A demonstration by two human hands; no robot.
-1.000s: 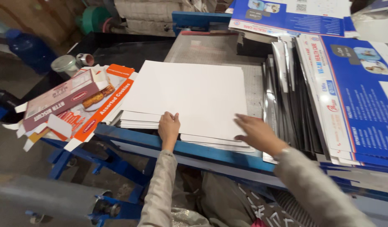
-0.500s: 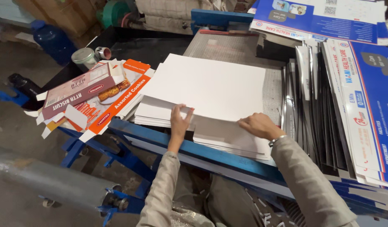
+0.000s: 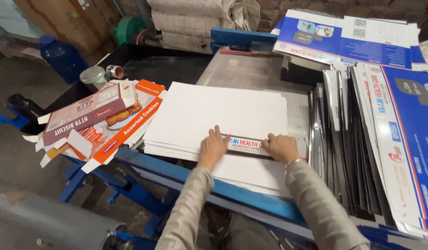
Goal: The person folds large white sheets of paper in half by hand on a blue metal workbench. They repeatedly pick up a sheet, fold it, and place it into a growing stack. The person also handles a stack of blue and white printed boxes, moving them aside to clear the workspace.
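Hands are working the white sheets (image 3: 214, 115) on the blue table (image 3: 177, 170) — the left hand (image 3: 212, 147) and right hand (image 3: 281, 147) are each pinching the near edge of the top sheet, fingers curled over it, baring a printed strip (image 3: 242, 145) between them. Flattened biscuit cartons (image 3: 98, 118) are lying just left of the stack; blue printed boards (image 3: 399, 120) are leaning at the right.

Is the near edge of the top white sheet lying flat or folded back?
Folded back: both hands, left hand and right hand, press a turned-over strip showing its printed side on the white stack.
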